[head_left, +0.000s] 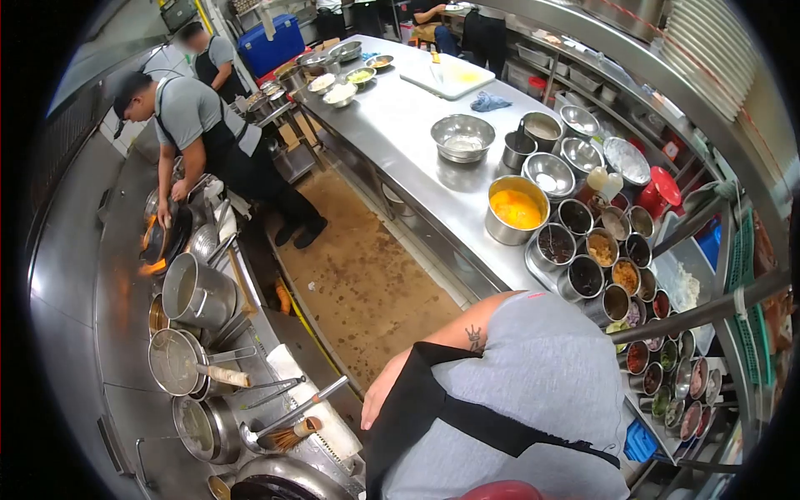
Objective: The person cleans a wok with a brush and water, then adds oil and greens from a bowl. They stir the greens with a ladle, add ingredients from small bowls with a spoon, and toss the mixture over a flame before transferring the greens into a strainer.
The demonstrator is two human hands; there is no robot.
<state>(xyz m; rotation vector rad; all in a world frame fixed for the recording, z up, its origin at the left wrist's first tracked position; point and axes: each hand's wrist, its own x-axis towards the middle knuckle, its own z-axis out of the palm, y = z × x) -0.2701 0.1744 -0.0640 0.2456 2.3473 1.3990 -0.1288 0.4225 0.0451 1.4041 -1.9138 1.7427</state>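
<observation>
- Your right hand (383, 392) hangs beside the cloth (335, 433); its grip can't be told. Your left is out of view.
- Brushing the ladle (307, 407), lying across that cloth, could knock it down.
- Flames (153, 267) at the far pan (173, 243) could burn the co-worker (200, 125).

On the table (392, 108), one cutting board (454, 77), one blue cloth (489, 102), one pot of orange liquid (517, 210) and two squeeze bottles (597, 177) are shown. By the stove, one brush (296, 433), one wooden-handled strainer (175, 362) and one tall pot (198, 290) are seen. Two persons (196, 117) are shown at left. The tins (583, 275) are too crowded to be counted.
</observation>
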